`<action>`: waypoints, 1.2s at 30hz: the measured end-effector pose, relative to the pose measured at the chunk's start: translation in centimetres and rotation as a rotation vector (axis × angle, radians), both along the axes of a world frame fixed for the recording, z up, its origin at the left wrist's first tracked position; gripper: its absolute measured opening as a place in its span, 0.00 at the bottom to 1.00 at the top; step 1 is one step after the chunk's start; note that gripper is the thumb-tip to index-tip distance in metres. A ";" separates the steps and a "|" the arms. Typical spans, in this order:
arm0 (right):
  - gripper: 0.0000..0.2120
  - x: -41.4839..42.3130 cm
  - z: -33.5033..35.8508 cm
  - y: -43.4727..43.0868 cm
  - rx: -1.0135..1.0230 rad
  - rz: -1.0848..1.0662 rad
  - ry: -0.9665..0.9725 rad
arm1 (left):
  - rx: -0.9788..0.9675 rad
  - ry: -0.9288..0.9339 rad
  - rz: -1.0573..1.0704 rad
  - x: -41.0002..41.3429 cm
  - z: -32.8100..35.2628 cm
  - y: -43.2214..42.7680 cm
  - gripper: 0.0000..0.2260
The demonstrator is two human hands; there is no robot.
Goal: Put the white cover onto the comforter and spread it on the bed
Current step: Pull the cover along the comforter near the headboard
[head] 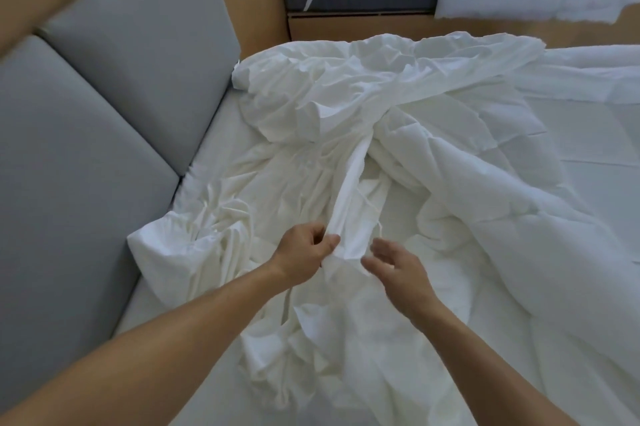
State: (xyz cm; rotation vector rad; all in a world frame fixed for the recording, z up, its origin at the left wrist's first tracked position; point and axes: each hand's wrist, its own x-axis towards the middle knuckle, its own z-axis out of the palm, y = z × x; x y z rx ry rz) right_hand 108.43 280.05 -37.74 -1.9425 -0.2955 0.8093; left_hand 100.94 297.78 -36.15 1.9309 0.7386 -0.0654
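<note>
As the left hand (304, 252) pinches a raised hem of the cover (349, 203), the right hand (398, 266) holds its fingers (381, 247) open just beside it; right of them the comforter (485, 183) lies bunched on the bed (595, 148). Tracing the hem to a corner should ease the stuffing.

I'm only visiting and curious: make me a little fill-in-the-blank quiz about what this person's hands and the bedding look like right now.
1. The left hand pinches a raised fold of the white cover, while the right hand is ____ and holds nothing.
2. The quilted comforter lies to the ____ of that fold.
3. The padded panels beside the bed are ____ in colour.
Missing words: open; right; grey.
</note>
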 end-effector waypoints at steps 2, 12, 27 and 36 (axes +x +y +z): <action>0.22 1.0 1.3 2.1 0.179 -0.168 0.067 | -0.015 -0.055 -0.065 -0.4 0.8 -0.6 0.15; 0.08 2.3 2.7 3.0 0.077 -0.168 0.465 | -0.404 0.088 -0.099 -2.7 -0.2 -1.7 0.06; 0.18 -2.5 4.4 -0.1 0.134 0.122 0.250 | -0.751 0.202 0.190 2.2 0.1 -3.6 0.18; 0.17 -1.6 3.6 -1.5 0.008 0.171 0.110 | -0.240 -0.015 -0.047 2.5 3.0 -4.4 0.21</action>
